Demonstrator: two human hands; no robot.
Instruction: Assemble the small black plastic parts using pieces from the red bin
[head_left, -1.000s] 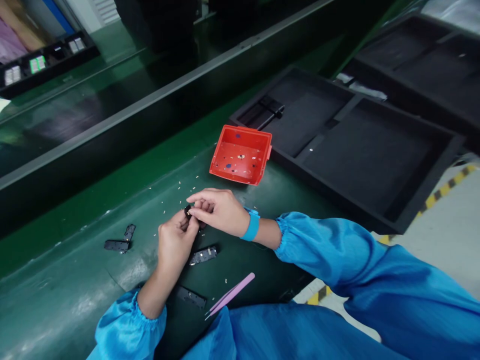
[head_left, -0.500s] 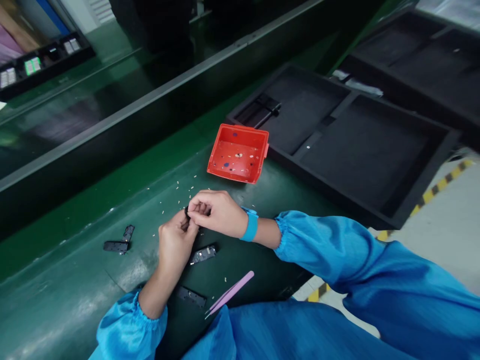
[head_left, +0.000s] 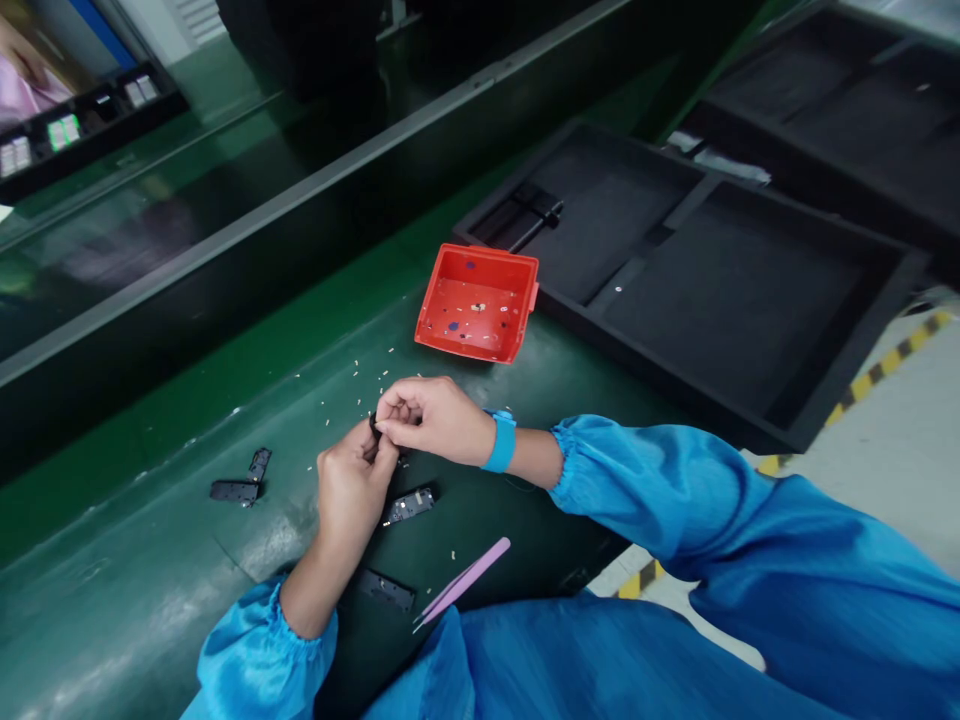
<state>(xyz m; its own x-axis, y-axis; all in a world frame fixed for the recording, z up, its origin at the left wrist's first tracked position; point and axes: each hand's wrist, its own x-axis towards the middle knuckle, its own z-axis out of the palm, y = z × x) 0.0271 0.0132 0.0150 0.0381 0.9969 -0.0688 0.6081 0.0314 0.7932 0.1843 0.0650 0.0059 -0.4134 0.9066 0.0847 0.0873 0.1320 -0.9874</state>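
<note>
Here, left (head_left: 349,482) and right hands (head_left: 444,424) meet at a black part (head_left: 373,425)

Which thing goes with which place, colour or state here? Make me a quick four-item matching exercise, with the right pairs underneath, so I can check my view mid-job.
Things
1. Tweezers
2. Plastic bin
3. Wristband
4. Small piece in the left hand

Place, colour or state
A. blue, on the right wrist
B. dark, mostly covered from view
C. red, with tiny bits inside
D. pink, lying on the green bench

Right pairs: 1-D, 2-C, 3-A, 4-B
</note>
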